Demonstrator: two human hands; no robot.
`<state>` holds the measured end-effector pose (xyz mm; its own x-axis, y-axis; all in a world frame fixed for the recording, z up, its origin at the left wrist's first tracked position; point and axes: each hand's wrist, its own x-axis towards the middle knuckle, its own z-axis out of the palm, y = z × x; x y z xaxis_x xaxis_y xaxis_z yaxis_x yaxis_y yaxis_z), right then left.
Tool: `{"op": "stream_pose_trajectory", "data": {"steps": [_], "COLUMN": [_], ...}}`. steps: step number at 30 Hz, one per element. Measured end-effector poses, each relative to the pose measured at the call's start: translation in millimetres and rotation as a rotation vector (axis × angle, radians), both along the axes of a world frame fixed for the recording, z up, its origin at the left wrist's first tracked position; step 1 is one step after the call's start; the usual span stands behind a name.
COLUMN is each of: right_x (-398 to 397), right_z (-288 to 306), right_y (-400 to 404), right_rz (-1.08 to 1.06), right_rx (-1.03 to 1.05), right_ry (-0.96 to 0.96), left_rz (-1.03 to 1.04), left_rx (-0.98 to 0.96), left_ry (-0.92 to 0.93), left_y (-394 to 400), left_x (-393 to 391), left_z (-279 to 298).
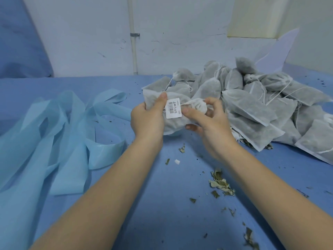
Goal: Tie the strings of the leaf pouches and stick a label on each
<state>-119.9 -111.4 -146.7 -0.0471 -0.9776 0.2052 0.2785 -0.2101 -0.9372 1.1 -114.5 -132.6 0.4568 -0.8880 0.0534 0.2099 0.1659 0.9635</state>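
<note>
Near the centre of the frame the person holds one white mesh pouch (153, 100) above the blue table (162, 204), both hands on it. The left hand (146, 120) grips the pouch's left end, thumb laid flat along the top and fingers curled beneath. The right hand (207, 121) grips the gathered neck (199, 105) of the pouch — thumb pressed just beside the lower right corner of the label (173, 108), forefinger arched over the puckered mouth, other fingers tucked under. A thin white string (187, 102) runs from the label's edge into that puckered mouth; whether it is knotted cannot be told.

The label is a white rectangle with a barcode and a line of handwriting, lying flat on the pouch's upper face between the two thumbs.

Right of the hands, filling the middle right of the frame, lies a heap of pouches (252, 98), grey-green through the mesh, their drawstrings trailing loose over one another. At the left of the frame lie loops of light blue strips (59, 134). Dry leaf scraps (220, 183) are scattered on the table in the lower right, and a small white scrap (177, 161) lies between the forearms. A white pipe (133, 42) runs down the wall at the top.
</note>
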Motion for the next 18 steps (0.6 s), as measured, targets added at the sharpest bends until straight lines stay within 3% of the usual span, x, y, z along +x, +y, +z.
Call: {"op": "stream_pose_trajectory", "data": {"steps": [4,6,8,11,13,18], "right_x": [21,44,75,99,94,63], "right_z": [18,35,50,60,61,51], "right_y": [-11,-20,-24,-22,-22,-18], "right_rz": [-0.175,-0.246,0.031,0.344,0.277,0.136], "right_rx": [0.047,0.018,-0.037,-0.048,-0.061,-0.034], "right_ry": [-0.245,-0.353,-0.227,0.266,0.339,0.306], "left_rz": [-0.051,-0.095,-0.048,0.036,0.018,-0.137], "left_rx": [0.044,0.066,0.088,0.063,0.108,0.139], "left_ry": [0.261,0.298,0.179,0.098,0.022,-0.221], "left_y": [3,6,7,3,-2,7], "left_x": [0,-6,-13,-12,-9,-20], "left_z": [5,5,1,2,2,0]}}
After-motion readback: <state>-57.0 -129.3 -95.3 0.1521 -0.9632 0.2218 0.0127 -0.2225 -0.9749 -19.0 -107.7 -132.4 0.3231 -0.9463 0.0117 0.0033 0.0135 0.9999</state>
